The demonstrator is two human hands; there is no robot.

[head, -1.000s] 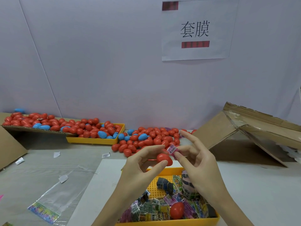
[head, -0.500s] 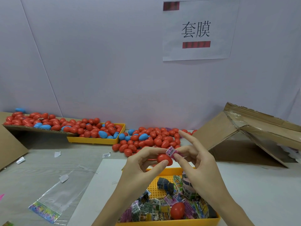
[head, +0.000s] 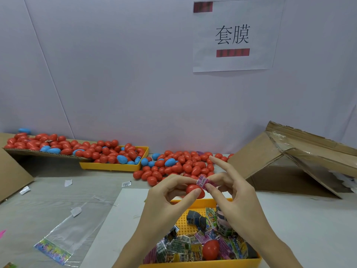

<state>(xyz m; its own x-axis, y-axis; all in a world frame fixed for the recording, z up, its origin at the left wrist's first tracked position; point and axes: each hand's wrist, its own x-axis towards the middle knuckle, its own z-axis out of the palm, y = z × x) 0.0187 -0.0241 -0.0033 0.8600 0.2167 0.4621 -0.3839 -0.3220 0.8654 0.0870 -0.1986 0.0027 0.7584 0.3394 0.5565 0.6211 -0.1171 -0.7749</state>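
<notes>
Your left hand [head: 166, 206] holds a red egg [head: 193, 190] just above the far edge of the yellow tray [head: 201, 265]. Its fingers [head: 179, 179] curl round the egg. Your right hand [head: 238, 204] pinches a small pink packet [head: 202, 180] against the top of the egg. More eggs [head: 183, 165] lie behind the tray.

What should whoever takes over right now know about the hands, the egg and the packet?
Left hand: grips the red egg between thumb and fingers, above the tray.
Right hand: pinches the pink packet against the egg's top.
Tray: more packets, one loose egg.
Done: cannot tell; a pile of eggs lies behind.
Left: probably fit the packet to the egg; it is outside now.
</notes>
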